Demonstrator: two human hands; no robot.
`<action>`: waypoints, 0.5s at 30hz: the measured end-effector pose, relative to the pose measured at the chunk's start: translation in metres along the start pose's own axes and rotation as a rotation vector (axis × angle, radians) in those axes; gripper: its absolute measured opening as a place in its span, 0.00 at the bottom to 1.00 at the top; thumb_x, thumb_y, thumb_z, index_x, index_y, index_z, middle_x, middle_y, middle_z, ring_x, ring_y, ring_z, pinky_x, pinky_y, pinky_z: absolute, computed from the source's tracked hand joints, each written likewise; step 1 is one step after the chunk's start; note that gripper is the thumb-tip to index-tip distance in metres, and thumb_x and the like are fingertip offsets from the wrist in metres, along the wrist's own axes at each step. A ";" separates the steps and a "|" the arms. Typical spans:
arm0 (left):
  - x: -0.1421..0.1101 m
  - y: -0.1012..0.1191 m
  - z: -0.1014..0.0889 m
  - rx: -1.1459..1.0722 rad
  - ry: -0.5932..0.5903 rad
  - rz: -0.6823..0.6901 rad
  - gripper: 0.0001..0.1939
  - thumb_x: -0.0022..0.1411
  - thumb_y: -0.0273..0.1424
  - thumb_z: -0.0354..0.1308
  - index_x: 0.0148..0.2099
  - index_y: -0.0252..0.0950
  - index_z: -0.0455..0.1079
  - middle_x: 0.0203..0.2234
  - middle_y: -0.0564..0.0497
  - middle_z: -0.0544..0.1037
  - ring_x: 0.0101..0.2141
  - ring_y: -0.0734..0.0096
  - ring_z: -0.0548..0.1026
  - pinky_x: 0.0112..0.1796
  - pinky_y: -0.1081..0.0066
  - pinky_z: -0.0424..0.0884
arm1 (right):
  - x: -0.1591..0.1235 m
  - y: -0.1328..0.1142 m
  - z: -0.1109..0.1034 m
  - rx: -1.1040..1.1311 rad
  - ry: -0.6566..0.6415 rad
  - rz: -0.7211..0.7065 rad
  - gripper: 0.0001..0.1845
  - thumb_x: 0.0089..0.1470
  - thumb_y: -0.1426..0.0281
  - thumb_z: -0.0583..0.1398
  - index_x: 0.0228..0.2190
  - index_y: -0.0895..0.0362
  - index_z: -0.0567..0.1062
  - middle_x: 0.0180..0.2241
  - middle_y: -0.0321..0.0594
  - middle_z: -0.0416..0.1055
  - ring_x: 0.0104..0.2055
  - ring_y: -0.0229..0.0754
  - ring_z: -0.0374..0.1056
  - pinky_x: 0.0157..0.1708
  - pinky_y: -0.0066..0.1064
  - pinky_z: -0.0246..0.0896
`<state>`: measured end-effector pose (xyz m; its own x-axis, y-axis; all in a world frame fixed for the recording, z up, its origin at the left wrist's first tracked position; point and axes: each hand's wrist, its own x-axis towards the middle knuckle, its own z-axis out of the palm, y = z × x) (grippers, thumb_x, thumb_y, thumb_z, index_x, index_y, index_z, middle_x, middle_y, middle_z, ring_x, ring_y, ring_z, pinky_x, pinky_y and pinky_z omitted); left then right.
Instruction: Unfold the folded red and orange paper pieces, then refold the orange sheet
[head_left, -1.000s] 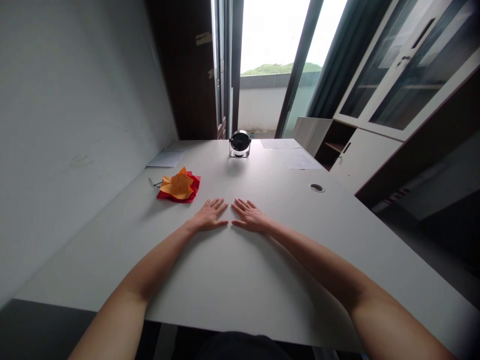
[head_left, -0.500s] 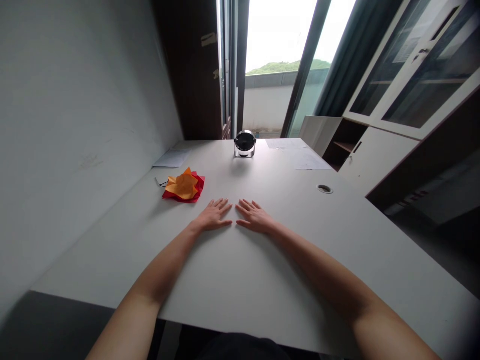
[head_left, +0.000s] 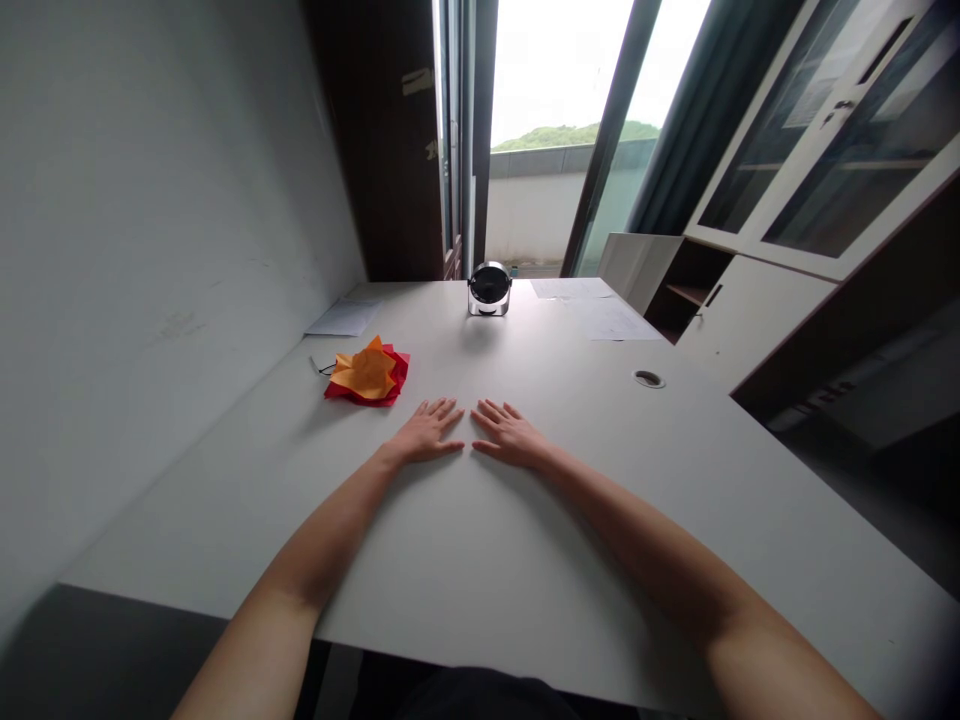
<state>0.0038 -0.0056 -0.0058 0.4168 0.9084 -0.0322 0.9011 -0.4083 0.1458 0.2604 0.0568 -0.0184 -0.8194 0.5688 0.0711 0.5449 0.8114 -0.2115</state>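
Note:
My left hand [head_left: 427, 430] lies palm down on the white table [head_left: 465, 560], fingers spread and holding nothing. Opposite it, my right hand [head_left: 508, 434] also rests flat with its fingers apart; a narrow gap separates the two. Just beyond and left of my left hand is a crumpled pile of orange paper or cloth [head_left: 365, 371] on a red sheet [head_left: 400, 372]. A thin dark cord [head_left: 325, 370] sticks out from its left side. Farther back, in line with the gap, stands a round black device [head_left: 489, 286] on a shiny metal stand.
White papers lie at the back left [head_left: 345, 318] and back right [head_left: 619, 320]. A round cable hole [head_left: 649, 379] is set into the tabletop on the right. A wall [head_left: 187, 300] borders the left side; a cabinet [head_left: 765, 310] stands beyond the right edge.

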 end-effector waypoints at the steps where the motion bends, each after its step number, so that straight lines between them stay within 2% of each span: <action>1: 0.000 0.000 0.000 -0.002 0.002 -0.001 0.42 0.64 0.61 0.41 0.74 0.49 0.43 0.72 0.50 0.41 0.71 0.56 0.40 0.67 0.53 0.36 | 0.000 0.000 0.000 0.001 0.001 -0.001 0.48 0.60 0.37 0.42 0.69 0.54 0.52 0.71 0.47 0.39 0.73 0.53 0.36 0.70 0.49 0.29; 15: -0.001 0.002 -0.002 -0.010 0.011 -0.003 0.42 0.64 0.61 0.42 0.74 0.49 0.44 0.72 0.50 0.42 0.71 0.55 0.41 0.67 0.52 0.37 | -0.001 0.000 -0.001 0.018 0.007 0.002 0.46 0.61 0.38 0.44 0.69 0.54 0.52 0.71 0.47 0.40 0.73 0.54 0.36 0.70 0.50 0.30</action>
<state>0.0047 -0.0072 -0.0037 0.4125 0.9107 -0.0217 0.9011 -0.4045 0.1560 0.2611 0.0565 -0.0177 -0.8172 0.5711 0.0779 0.5427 0.8079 -0.2296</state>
